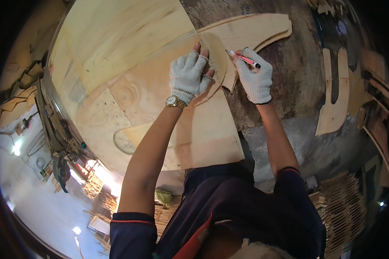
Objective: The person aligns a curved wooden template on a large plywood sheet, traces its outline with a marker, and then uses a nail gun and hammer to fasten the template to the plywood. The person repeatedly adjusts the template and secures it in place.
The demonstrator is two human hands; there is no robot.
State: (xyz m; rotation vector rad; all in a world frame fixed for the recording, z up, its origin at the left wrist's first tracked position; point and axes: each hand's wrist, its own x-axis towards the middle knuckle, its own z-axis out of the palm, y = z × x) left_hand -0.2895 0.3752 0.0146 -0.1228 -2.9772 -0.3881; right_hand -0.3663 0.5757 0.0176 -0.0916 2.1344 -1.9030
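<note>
My left hand [188, 74], in a white knitted glove with some fingertips bare, lies with its fingers apart on a thin curved wooden piece [217, 56]. Beneath that piece is a large pale plywood sheet [121, 52]. A red and white marker [248, 60] is gripped in my gloved right hand [256, 80]. Its tip points left, close to the right edge of the curved piece; whether it touches wood I cannot tell. Beyond the hands, a curved plywood cutout [250, 30] extends to the right, with a second layer visible under its edge.
A dark, worn worktop [289, 73] supports the wood. At its right lies a U-shaped plywood cutout [333, 103], with more offcuts [376, 73] beyond. A power cord and tools [60, 159] hang at the left edge. Stacked wooden strips [341, 207] stand low at right.
</note>
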